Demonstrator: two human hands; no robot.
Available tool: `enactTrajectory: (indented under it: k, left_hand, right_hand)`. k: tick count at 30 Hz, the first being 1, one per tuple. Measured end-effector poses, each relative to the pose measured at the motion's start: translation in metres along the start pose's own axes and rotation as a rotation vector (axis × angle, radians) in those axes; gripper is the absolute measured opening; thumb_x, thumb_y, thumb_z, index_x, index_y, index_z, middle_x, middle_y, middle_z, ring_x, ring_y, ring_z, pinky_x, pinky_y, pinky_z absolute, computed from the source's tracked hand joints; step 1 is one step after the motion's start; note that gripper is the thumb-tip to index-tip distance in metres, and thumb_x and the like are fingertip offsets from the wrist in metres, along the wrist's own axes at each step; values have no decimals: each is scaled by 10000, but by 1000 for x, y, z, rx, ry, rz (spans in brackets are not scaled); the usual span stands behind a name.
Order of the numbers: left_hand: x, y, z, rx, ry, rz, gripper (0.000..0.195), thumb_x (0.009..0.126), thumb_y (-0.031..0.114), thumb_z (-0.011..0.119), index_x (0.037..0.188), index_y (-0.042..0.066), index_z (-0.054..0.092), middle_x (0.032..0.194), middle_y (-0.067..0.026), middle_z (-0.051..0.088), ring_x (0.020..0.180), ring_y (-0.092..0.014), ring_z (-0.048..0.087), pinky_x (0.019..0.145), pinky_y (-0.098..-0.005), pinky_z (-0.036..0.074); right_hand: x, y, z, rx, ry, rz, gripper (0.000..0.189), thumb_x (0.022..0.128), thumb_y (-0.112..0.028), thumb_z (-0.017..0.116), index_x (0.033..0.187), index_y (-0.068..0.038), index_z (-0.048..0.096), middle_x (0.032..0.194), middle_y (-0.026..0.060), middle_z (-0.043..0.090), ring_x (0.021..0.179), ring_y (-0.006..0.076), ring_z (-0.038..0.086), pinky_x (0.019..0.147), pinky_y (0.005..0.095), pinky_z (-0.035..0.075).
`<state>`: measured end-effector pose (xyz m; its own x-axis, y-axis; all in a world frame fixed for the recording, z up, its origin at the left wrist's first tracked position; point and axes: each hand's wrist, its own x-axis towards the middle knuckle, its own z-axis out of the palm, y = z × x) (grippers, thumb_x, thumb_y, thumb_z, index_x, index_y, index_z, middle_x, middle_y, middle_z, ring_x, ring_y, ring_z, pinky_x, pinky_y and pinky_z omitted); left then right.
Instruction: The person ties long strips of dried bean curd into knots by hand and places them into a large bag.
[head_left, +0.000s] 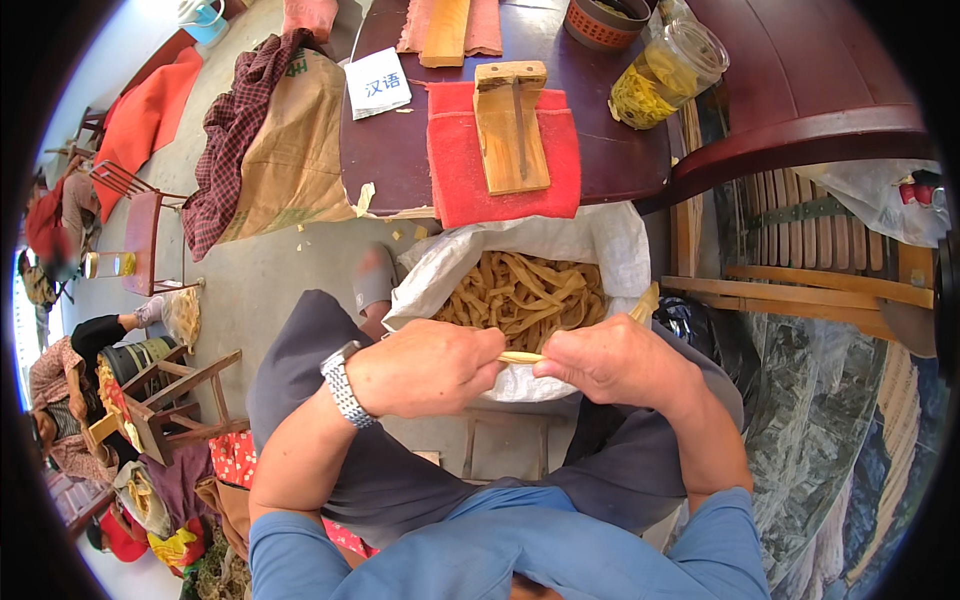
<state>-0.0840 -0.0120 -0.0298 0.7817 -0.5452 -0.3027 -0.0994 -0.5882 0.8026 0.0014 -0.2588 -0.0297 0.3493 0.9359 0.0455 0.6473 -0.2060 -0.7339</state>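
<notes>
A pale yellow, fibrous-looking strip (521, 358) is stretched between my two fists over the lap. My left hand (427, 367), below a metal-banded wristwatch (347, 384), grips one end. My right hand (609, 360) closes on the other part, and a yellowish end sticks out above its knuckles. Beyond the hands, a white woven sack (626, 247) stands open with many tan strips (525, 292) inside. On the dark red table, a wooden block with a long slot or blade (517, 135) rests on a folded red cloth (450, 172).
A lidded jar of yellowish liquid and leaves (667, 75), a bowl (606, 22), a white printed packet (377, 84) and another wooden piece (445, 30) are on the table. A brown paper sack (292, 157) leans at its left. Wooden slatted furniture (802, 225) stands right; people and stools are left.
</notes>
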Motion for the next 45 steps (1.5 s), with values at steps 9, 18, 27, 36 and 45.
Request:
enactTrajectory:
  k: [9, 18, 27, 36, 45]
  left_hand:
    - [20, 1, -47, -267, 398, 56, 179, 1031, 154, 551, 1149, 25, 590, 922, -125, 574, 848, -245, 598, 762, -361, 500]
    - [78, -20, -71, 23, 987, 62, 191, 942, 101, 684, 1118, 28, 683, 926, -67, 623, 780, -157, 609, 723, -291, 506]
    - [63, -9, -54, 34, 801, -151, 271, 944, 265, 705, 1031, 7, 715, 839, -120, 674, 773, -227, 683, 716, -337, 531]
    - [57, 9, -3, -1546, 173, -178, 611, 999, 678, 405, 984, 122, 657, 758, -5, 650, 626, -128, 637, 605, -266, 534]
    - [-4, 53, 71, -1860, 73, 268, 334, 1096, 363, 445, 990, 76, 580, 896, 58, 593, 777, -12, 582, 669, -203, 522]
  right_hand:
    - [39, 13, -28, -93, 402, 87, 177, 951, -210, 681, 958, -43, 624, 833, 173, 641, 725, 376, 643, 607, 438, 521]
    - [87, 61, -52, -421, 699, 47, 191, 915, -154, 688, 1063, -32, 689, 879, 120, 674, 810, 292, 675, 695, 393, 557]
    - [67, 65, -38, -266, 560, 303, 104, 908, -161, 692, 941, -64, 676, 888, 112, 675, 835, 310, 669, 732, 419, 537]
    - [57, -5, -26, -194, 532, -329, 237, 715, -43, 767, 946, -92, 748, 971, 55, 711, 933, 263, 665, 807, 392, 532]
    - [1, -104, 36, -140, 518, -363, 232, 709, 49, 803, 881, -70, 701, 988, 46, 683, 928, 281, 652, 813, 398, 537]
